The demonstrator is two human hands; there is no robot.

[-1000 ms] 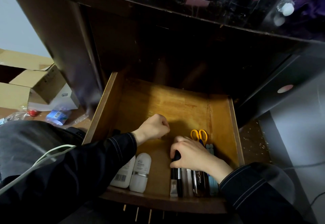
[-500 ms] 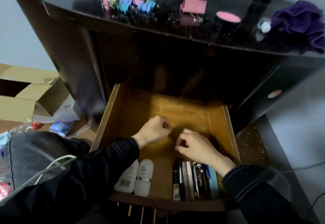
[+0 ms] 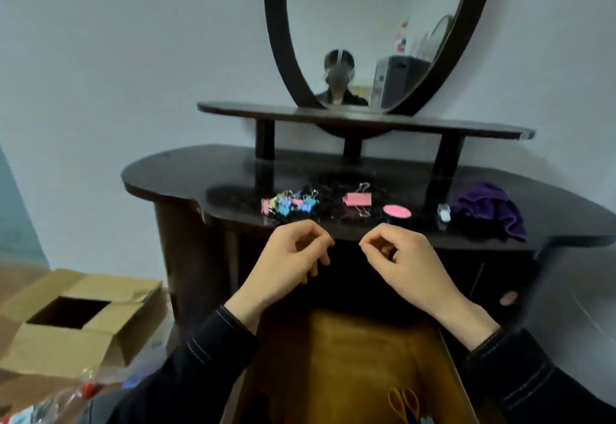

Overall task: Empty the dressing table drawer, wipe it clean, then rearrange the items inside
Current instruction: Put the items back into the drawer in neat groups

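Pale wall (image 3: 133, 57), oval mirror (image 3: 366, 23), cardboard box (image 3: 66, 330), wooden floor (image 3: 20, 277)

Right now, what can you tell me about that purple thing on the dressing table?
The purple cloth looks soft and plush, like a towel. It lies crumpled in loose folds at the right end of the dark tabletop, partly spilling toward its front edge. A small clear bottle sits just left of it. Neither hand touches it.

I see clips (image 3: 289, 205) left of the cloth (image 3: 488, 210) on the table (image 3: 186, 173), drawer (image 3: 350, 357) open below, box (image 3: 76, 320) far left
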